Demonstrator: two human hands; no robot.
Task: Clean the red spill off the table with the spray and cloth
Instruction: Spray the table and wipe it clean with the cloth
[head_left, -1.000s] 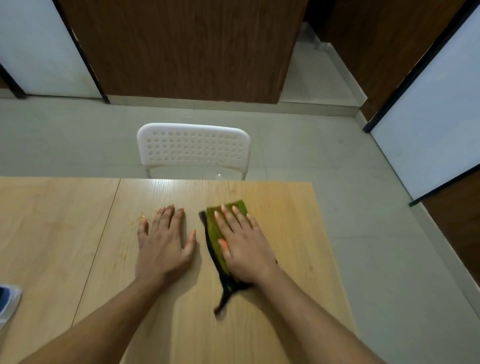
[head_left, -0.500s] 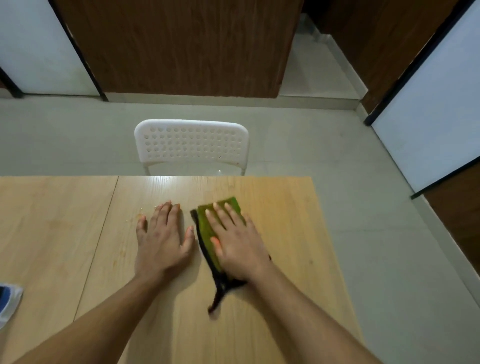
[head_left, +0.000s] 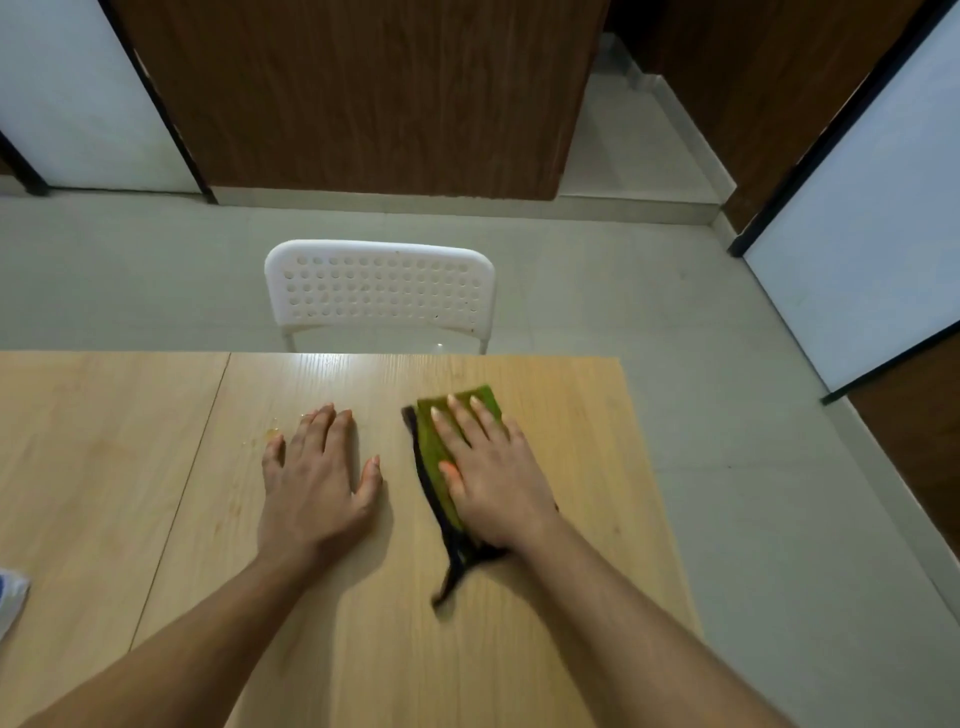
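Note:
A green cloth with a dark edge (head_left: 435, 452) lies flat on the light wooden table (head_left: 587, 467). My right hand (head_left: 491, 475) presses down on it with straight, spread fingers. My left hand (head_left: 314, 478) rests flat on the bare wood a hand's width to the left. Faint orange-red droplets of the spill (head_left: 262, 436) sit just beyond my left little finger. A white and blue object, possibly the spray (head_left: 9, 597), shows only partly at the left edge.
A white perforated plastic chair (head_left: 379, 288) stands against the table's far edge. The table's right edge runs close to my right forearm, with grey tiled floor (head_left: 779, 493) beyond. A seam (head_left: 192, 457) divides the tabletop left of my left hand.
My right hand has slid the cloth to the right, widening the gap to my left hand after first drawing closer. The left hand has stayed flat in place.

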